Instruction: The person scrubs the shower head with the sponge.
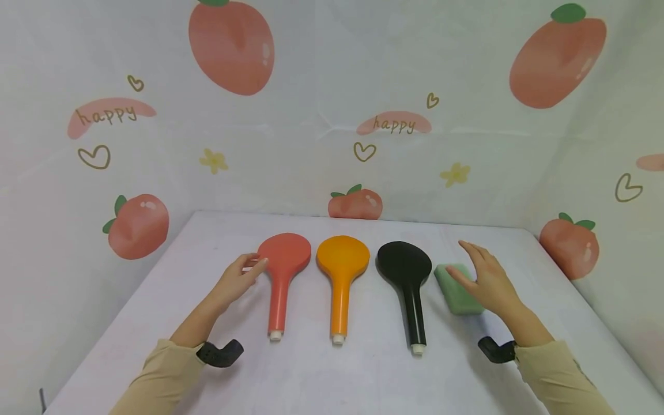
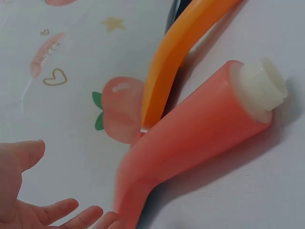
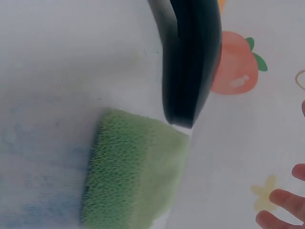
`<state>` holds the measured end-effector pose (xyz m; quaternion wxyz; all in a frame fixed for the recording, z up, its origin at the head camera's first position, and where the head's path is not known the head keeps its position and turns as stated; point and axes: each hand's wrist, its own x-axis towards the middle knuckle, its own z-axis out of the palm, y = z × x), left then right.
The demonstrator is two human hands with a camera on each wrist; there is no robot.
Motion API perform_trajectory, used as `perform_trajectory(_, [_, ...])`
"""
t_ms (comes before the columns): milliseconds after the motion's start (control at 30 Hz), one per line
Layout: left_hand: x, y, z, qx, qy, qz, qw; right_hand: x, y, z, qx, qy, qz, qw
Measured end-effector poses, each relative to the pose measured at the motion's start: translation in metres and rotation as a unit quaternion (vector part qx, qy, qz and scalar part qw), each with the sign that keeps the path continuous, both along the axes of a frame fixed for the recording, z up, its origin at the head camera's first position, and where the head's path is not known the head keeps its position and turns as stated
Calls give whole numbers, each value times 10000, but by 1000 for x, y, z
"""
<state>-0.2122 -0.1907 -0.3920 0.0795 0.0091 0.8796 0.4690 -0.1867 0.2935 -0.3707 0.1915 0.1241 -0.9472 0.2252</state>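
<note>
Three handheld shower heads lie in a row on the white table (image 1: 384, 380): a coral red shower head (image 1: 285, 253), an orange shower head (image 1: 343, 256) and a black shower head (image 1: 404, 262). Each handle points toward me; the red one's white threaded end (image 2: 262, 83) shows large in the left wrist view. My left hand (image 1: 237, 280) is beside the red head's left edge, fingers spread and fingertips right at the rim. Over the green sponge (image 1: 459, 297) hovers my right hand (image 1: 490, 282), its fingers extended and holding nothing. In the right wrist view the sponge's rough side (image 3: 114, 167) faces the camera.
A white cloth backdrop (image 1: 290, 155) printed with peaches, hearts and "happy" stands behind the table and along both sides. Dark wrist cameras (image 1: 220, 353) sit at both beige sleeves. The sponge lies just right of the black shower head.
</note>
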Motion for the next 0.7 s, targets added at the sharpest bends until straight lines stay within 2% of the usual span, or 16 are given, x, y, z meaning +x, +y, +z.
perform_trajectory(200, [2, -1, -6, 628, -628, 41, 9960, 2, 4, -2, -164, -319, -152, 9992])
perform_trajectory(333, [2, -2, -12, 937, -999, -96, 9905, 1, 8, -6, -251, -514, -211, 9981])
perform_trajectory(500, [5, -1, -18, 1328, -1283, -265, 9824, 0, 11, -11, -354, -625, -244, 9971])
perform_trajectory(700, [3, 1, -28, 1853, -1604, -147, 9694, 0, 14, -16, -304, -772, -337, 9960])
